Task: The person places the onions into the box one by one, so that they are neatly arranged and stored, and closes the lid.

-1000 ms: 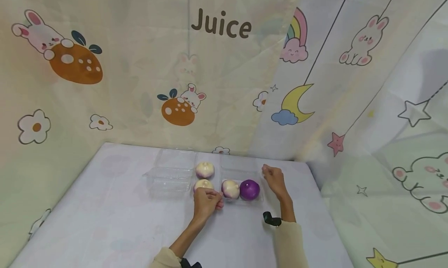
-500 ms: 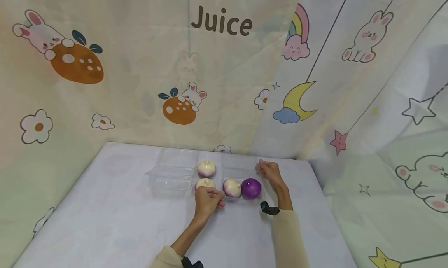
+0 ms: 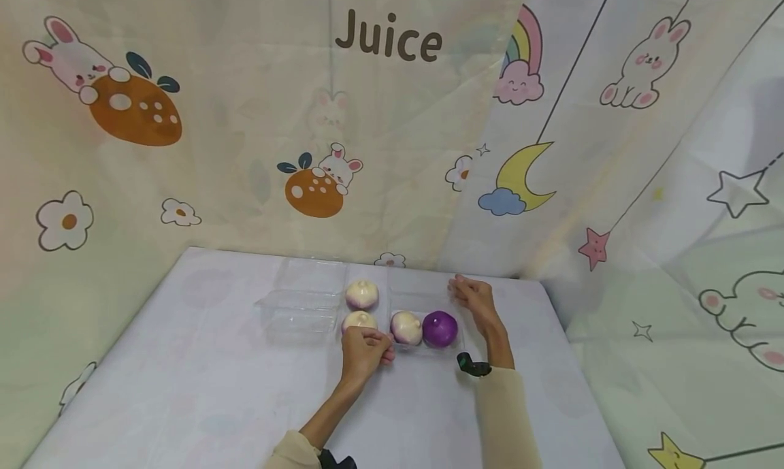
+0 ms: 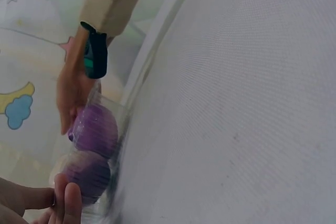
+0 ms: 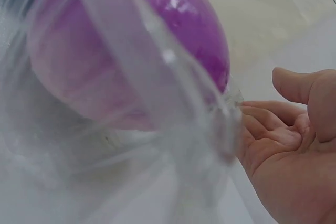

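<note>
A clear plastic container (image 3: 422, 350) lies with its lid (image 3: 419, 286) folded open toward the back. Inside it sit a white-and-purple onion (image 3: 407, 328) and a deep purple onion (image 3: 439, 329), side by side. My left hand (image 3: 363, 353) pinches the container's near left edge between thumb and fingers. At the lid's right side is my right hand (image 3: 476, 302). In the right wrist view its fingers (image 5: 273, 124) reach the plastic while the thumb stands apart. Two more pale onions are left of the container: one (image 3: 362, 295) behind, another (image 3: 358, 319) partly hidden by my left hand.
Another clear container (image 3: 300, 319) stands with its lid raised on the left of the white-covered table (image 3: 202, 387). A printed cloth (image 3: 233, 115) hangs close behind the table's back edge, and more of it hangs on the right.
My right hand has moved a little left and back, up to the lid's right side. The left hand stays at the container's edge. The onions keep their places.
</note>
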`<control>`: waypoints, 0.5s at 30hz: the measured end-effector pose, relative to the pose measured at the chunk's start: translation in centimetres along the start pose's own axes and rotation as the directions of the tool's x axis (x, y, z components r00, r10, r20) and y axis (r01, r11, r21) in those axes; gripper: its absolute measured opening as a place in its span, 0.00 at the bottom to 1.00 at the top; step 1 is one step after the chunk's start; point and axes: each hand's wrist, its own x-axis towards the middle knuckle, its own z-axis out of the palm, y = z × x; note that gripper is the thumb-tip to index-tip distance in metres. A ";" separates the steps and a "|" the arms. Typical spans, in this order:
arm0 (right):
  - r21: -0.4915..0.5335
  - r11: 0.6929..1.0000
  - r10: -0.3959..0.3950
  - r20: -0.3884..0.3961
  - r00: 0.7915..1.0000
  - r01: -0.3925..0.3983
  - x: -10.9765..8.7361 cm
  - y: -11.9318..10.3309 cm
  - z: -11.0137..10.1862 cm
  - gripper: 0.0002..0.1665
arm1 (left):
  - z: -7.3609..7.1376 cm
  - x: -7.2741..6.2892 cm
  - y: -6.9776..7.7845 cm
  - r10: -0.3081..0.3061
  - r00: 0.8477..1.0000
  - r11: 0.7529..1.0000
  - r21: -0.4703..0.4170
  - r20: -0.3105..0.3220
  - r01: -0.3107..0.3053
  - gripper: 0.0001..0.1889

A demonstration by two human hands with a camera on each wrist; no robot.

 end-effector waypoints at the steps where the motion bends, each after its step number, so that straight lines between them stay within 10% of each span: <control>1: 0.009 1.000 -0.007 -0.004 1.000 0.007 0.0 0.0 -0.1 0.33 | 0.0 0.0 0.0 -0.002 1.000 1.000 0.000 -0.002 0.002 0.07; 15: 0.089 0.988 -0.130 -0.008 0.992 0.130 -0.3 -0.1 -0.9 0.29 | 0.1 -0.1 -0.1 -0.001 1.000 1.000 -0.003 -0.019 0.001 0.07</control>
